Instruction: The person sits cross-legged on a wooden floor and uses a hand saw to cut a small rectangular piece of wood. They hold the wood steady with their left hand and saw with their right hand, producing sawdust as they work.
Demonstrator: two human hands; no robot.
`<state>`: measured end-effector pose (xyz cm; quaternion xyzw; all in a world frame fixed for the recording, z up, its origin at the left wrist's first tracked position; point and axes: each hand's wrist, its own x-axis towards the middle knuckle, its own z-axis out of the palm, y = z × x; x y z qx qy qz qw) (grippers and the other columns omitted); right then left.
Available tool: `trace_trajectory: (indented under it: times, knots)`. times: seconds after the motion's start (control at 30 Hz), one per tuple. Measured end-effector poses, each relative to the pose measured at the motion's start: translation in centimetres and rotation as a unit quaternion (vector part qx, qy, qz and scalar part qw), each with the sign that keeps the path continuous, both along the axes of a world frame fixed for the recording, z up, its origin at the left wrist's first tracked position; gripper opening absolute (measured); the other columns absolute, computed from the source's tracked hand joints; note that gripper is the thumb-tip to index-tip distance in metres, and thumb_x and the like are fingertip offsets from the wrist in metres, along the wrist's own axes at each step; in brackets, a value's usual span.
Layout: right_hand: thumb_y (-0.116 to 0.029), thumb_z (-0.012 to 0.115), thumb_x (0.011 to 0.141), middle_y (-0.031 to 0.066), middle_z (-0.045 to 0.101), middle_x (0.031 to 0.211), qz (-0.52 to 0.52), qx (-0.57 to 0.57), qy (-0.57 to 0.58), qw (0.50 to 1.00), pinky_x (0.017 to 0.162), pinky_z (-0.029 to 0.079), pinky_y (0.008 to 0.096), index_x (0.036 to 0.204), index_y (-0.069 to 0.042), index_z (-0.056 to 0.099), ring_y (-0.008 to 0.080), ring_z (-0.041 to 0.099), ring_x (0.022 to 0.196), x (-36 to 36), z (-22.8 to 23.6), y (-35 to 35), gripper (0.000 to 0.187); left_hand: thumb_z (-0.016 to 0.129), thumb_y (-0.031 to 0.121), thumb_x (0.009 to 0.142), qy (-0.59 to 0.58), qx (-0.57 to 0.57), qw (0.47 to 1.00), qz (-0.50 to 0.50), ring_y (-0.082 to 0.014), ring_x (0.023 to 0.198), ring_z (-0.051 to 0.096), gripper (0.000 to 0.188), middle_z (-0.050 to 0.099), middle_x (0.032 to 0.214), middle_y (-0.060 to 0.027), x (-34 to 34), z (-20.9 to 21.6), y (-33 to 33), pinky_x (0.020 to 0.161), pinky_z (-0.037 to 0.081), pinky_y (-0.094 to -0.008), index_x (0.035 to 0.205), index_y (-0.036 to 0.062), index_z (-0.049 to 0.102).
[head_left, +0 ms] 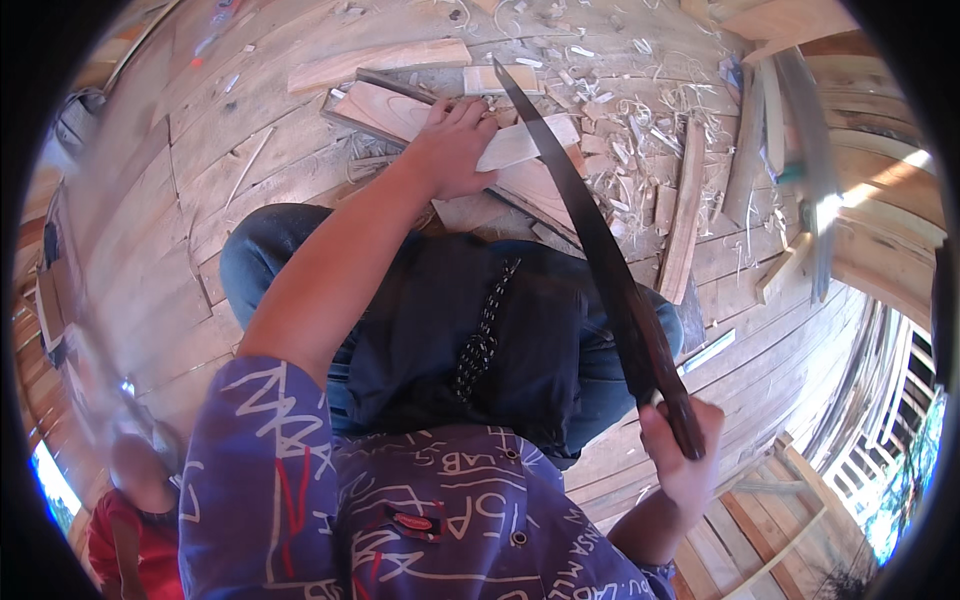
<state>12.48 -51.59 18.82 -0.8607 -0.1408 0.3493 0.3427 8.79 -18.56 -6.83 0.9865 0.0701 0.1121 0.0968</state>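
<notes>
Purple shirt [420, 480] w/ white scrawl is closest to my cam, then dark cloth [430, 330] over the lap and bent legs in jeans [265, 255]. I see the hands well apart. R hand [685, 455], near right, is wrapped round the handle of a long dark blade [592, 225], tip pointing far and a bit left. L hand [455, 148], farther out, left of the blade, is clamped on the left end of a pale wood piece [508, 148], which lies across a pinkish board [385, 108]. Blade crosses the pale wood piece in my view; can't tell from this angle if they touch. Shavings [655, 120] litter the plank floor [225, 150] on the far right. Near left: person in red [110, 530], blurry.
</notes>
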Motion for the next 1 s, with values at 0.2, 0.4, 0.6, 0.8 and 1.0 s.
trace_trajectory:
  times: [0.2, 0.4, 0.6, 0.8, 1.0]
  knots:
    - [-0.018, 0.071, 0.079, 0.0003, 0.042, 0.048, -0.025, 0.022, 0.02, 0.999, 0.045, 0.027, 0.0259, 0.064, -0.001, 0.053, 0.0069, 0.035, 0.046, 0.5, 1.7, -1.8, 0.029, 0.062, 0.037, 0.078, 0.135, -0.086, 0.987, 0.032, -0.0333, 0.124, 0.04, 0.06, 0.045, 0.128, -0.0185, 0.6, 1.2, 0.0, 0.105, 0.029, -0.0486, 0.121, -0.0008, 0.043]
    - [-0.016, 0.071, 0.08, -0.0008, 0.043, 0.048, -0.017, 0.034, 0.008, 0.999, 0.045, 0.026, 0.0251, 0.065, 0.0, 0.054, 0.0059, 0.034, 0.046, 0.2, 0.5, -0.4, 0.028, 0.068, 0.046, 0.073, 0.251, -0.076, 0.962, 0.074, -0.0347, 0.125, 0.041, 0.081, 0.044, 0.131, -0.0203, 0.3, 3.3, 1.0, 0.104, 0.03, -0.0509, 0.132, 0.0011, 0.034]
    - [-0.016, 0.07, 0.081, -0.0011, 0.043, 0.048, -0.013, 0.043, 0.029, 0.999, 0.044, 0.025, 0.0249, 0.065, 0.0, 0.053, 0.0048, 0.034, 0.048, 0.6, 0.1, -0.5, 0.028, 0.082, 0.038, 0.06, 0.257, -0.091, 0.962, 0.031, -0.0354, 0.12, 0.046, 0.101, 0.048, 0.129, -0.021, 0.2, 4.2, 1.4, 0.104, 0.03, -0.052, 0.136, 0.0035, 0.025]
    - [-0.014, 0.07, 0.081, -0.0023, 0.041, 0.048, -0.011, 0.051, 0.022, 0.998, 0.044, 0.023, 0.0243, 0.065, 0.0, 0.053, 0.0032, 0.033, 0.048, 0.4, 0.0, 0.3, 0.027, 0.084, 0.026, 0.059, 0.276, -0.129, 0.952, 0.021, -0.0349, 0.119, 0.048, 0.105, 0.05, 0.126, -0.0227, 0.5, 4.1, 2.0, 0.104, 0.033, -0.0462, 0.139, 0.0051, 0.019]
    - [-0.015, 0.07, 0.081, -0.0035, 0.041, 0.047, 0.014, 0.061, -0.005, 0.998, 0.044, 0.022, 0.024, 0.064, -0.001, 0.052, 0.0026, 0.031, 0.047, 0.5, -0.7, 2.7, 0.028, 0.083, 0.028, 0.06, 0.302, -0.086, 0.945, 0.093, -0.0347, 0.119, 0.048, 0.103, 0.05, 0.125, -0.0223, -0.2, 4.7, 2.7, 0.104, 0.033, -0.0468, 0.139, 0.006, 0.021]
